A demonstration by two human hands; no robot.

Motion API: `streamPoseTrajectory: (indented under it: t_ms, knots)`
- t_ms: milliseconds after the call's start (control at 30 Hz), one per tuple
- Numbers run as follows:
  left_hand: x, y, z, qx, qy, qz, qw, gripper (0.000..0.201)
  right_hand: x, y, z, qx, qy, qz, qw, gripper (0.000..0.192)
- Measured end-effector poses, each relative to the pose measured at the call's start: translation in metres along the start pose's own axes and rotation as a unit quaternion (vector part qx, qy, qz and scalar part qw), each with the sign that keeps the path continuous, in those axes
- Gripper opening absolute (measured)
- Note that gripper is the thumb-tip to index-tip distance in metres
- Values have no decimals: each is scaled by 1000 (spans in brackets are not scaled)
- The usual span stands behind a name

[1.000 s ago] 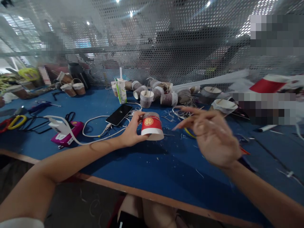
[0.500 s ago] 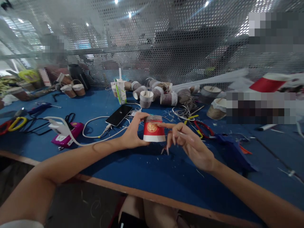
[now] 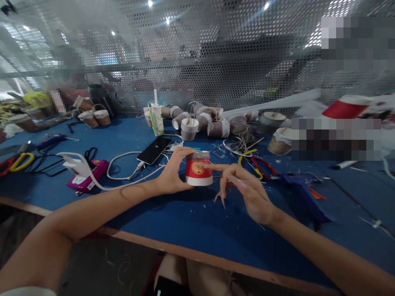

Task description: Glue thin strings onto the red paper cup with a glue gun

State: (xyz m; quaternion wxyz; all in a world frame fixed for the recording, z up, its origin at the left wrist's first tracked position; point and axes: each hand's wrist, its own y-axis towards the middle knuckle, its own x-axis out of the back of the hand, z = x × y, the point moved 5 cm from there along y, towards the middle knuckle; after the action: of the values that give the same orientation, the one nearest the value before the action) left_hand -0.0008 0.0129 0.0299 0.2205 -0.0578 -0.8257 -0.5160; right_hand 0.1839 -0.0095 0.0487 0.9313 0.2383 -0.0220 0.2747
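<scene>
surface: blue table (image 3: 191, 222) is lying before a perforated screen (image 3: 216, 53), twine cups (image 3: 200, 121) crowding its far side | edges: near edge is lying open | grip: left hand (image 3: 171, 174) is clasping upturned red cup (image 3: 198, 168); right hand (image 3: 247, 191) is touching it, fingers spread

I am sitting in a craft workshop. My blue desk (image 3: 191, 222) is strewn with rope-wrapped paper cups (image 3: 212, 123), scissors (image 3: 256, 162), loose twine scraps (image 3: 237, 144) and a charging phone (image 3: 154, 149), and a perforated metal screen (image 3: 197, 57) walls off my station.
</scene>
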Motion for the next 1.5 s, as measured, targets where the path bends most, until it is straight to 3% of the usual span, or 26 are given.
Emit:
streamPoseTrajectory:
  t_ms: [133, 300, 467, 767, 1067, 1200, 1367, 1433, 1500]
  knots:
    - [1, 0, -2, -22, 14, -10, 1000, 74, -7, -2, 3, 25, -46, 41, 998, 28]
    - [1, 0, -1, -8, 7, -12, 1000, 74, -1, -2, 4, 40, -42, 23, 998, 26]
    - [-1, -4, 3, 24, -47, -12, 999, 75, -1, -3, 1, 10, -1, 18, 1000, 29]
    - [-4, -6, 9, 25, -151, -8, 988, 80, 7, 2, 5, -8, 129, -56, 990, 32]
    - [-5, -6, 9, 34, -194, 0, 980, 80, 21, 9, 2, -6, 138, -109, 984, 38]
    - [-5, -7, 10, 33, -192, -4, 981, 81, 36, 8, -10, -13, 100, -181, 978, 38]
    - [-4, -8, 12, 45, -162, 7, 986, 82, 46, 1, -4, 45, 52, -287, 955, 25]
    - [-4, -7, 10, 51, -159, 14, 986, 80, 37, 0, 4, 53, 75, -247, 965, 19]
    - [-5, -5, 9, 57, -155, 25, 986, 80, 21, 0, 10, 27, 108, -161, 981, 21]
